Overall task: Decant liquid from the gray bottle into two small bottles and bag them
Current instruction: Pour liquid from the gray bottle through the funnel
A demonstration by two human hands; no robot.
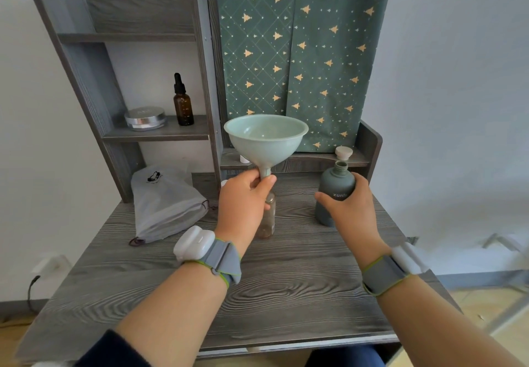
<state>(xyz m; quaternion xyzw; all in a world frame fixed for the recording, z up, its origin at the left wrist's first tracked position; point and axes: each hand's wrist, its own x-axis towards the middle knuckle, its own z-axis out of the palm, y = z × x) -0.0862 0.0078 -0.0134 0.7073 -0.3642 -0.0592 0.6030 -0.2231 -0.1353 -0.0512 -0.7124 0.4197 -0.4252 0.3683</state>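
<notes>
My left hand (246, 197) grips the neck of a pale green funnel (266, 140), held upright with its spout in the mouth of a small clear bottle (268, 220) standing mid-desk. The hand hides the bottle's top. My right hand (350, 209) is wrapped around the gray bottle (335, 186), which stands uncapped on the desk to the right. Its beige cap (343, 153) lies on the low shelf just behind it. A translucent drawstring bag (164, 203) lies on the desk at the left.
A gray wood-grain desk (286, 286) carries a shelf unit with an amber dropper bottle (183, 103) and a round silver tin (145, 118). A small white cap (244, 159) sits on the low shelf behind the funnel. Green patterned paper (300, 51) hangs behind.
</notes>
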